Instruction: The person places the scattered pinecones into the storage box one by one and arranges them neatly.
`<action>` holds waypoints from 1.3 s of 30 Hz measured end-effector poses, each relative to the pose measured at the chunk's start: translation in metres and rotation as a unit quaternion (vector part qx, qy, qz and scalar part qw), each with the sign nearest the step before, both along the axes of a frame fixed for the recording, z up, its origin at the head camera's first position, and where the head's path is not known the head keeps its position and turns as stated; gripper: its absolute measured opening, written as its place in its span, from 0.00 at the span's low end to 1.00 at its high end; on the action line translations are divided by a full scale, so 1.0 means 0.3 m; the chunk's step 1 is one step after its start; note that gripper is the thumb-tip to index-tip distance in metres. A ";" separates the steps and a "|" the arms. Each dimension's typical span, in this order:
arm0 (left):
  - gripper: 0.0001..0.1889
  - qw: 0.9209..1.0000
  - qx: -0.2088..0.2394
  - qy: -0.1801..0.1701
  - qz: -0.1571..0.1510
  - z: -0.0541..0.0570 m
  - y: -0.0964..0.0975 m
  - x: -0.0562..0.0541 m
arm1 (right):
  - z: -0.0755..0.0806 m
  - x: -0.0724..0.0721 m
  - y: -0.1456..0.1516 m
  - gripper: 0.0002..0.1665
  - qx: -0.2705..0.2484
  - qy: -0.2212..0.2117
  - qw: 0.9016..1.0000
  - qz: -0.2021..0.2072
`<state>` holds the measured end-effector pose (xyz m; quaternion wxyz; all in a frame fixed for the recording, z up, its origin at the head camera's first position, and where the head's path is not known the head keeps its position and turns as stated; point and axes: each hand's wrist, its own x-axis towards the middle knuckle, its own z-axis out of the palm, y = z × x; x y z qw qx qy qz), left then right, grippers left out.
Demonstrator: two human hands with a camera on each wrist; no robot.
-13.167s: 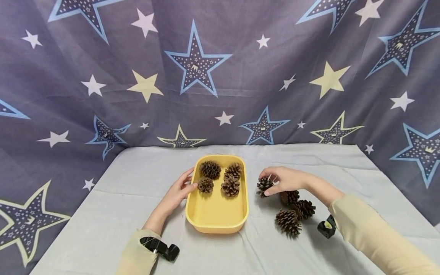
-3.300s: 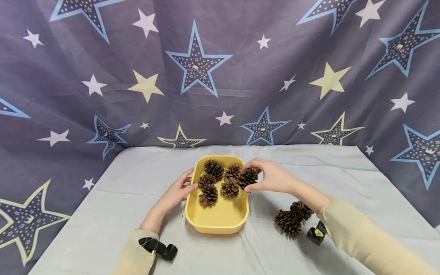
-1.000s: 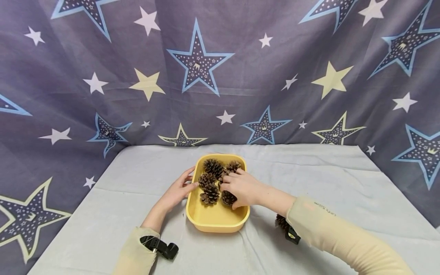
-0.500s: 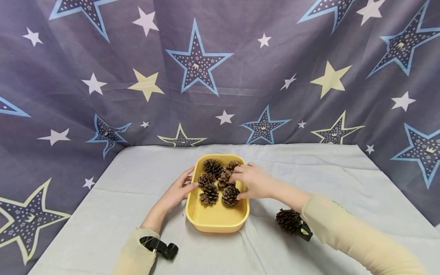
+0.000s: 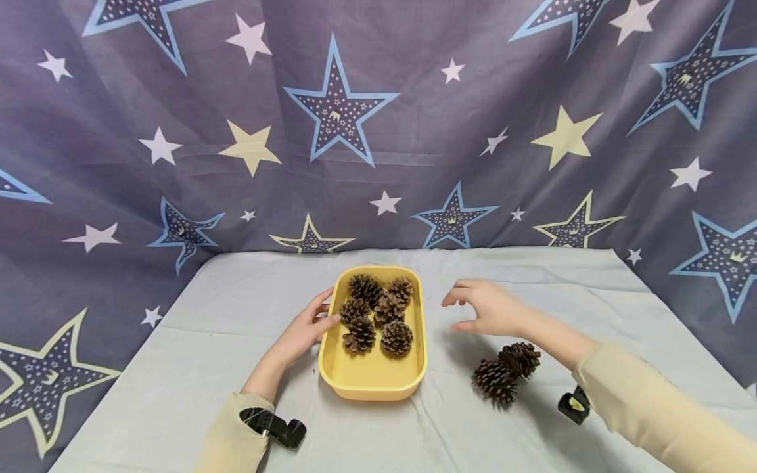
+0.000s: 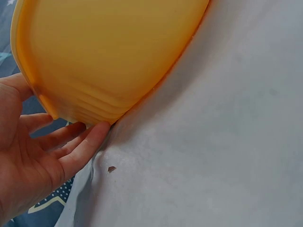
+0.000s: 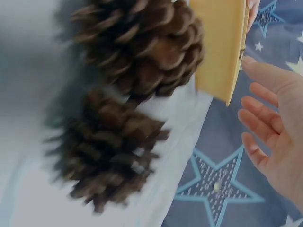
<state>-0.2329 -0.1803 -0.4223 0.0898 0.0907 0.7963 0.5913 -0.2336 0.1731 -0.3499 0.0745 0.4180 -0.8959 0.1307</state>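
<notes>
A yellow plastic tub (image 5: 374,387) holds several brown pine cones (image 5: 359,335), one of them a pine cone (image 5: 397,337) at the right nearest the front. My left hand (image 5: 303,334) holds the tub's left side, thumb over the rim; in the left wrist view its fingers (image 6: 87,146) rest against the outer wall. To the right of the tub, my right hand (image 5: 487,307) hovers with relaxed fingers apart and nothing in them. Below it two pine cones, a front-left one (image 5: 495,382) and a back-right one (image 5: 520,359), touch on the cloth; both loom close in the right wrist view.
Pale grey cloth (image 5: 449,420) covers the table. A dark star-patterned curtain (image 5: 408,125) hangs behind and along the sides. Black wrist mounts, left (image 5: 275,426) and right (image 5: 573,406), stick out from the sleeves.
My right hand carried pine cones from the right side into the tub and let the last one go at its right front. It has since drawn back right. The left hand stayed put.
</notes>
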 end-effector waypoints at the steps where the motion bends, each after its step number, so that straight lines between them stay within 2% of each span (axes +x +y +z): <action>1: 0.34 1.000 0.001 -0.001 0.000 0.000 0.000 0.000 | -0.003 0.003 0.017 0.20 -0.002 -0.007 1.000 -0.003; 9: 0.34 1.000 0.000 -0.003 0.003 -0.002 0.001 -0.001 | -0.026 0.030 0.145 0.16 -0.006 -0.053 0.998 -0.014; 16: 0.35 1.000 0.005 -0.003 0.000 0.000 0.004 0.001 | -0.047 0.072 0.236 0.20 -0.010 -0.117 0.993 -0.020; 24: 0.35 1.000 0.003 -0.001 0.004 0.003 0.002 0.007 | -0.060 0.110 0.306 0.33 -0.004 -0.149 0.988 -0.049; 28: 0.35 1.000 0.006 -0.002 0.006 0.002 -0.001 0.004 | -0.073 0.124 0.332 0.37 -0.006 -0.169 0.984 -0.050; 39: 0.35 1.000 0.000 -0.002 0.005 0.001 -0.001 0.003 | -0.122 0.137 0.359 0.38 -0.012 -0.181 0.983 -0.029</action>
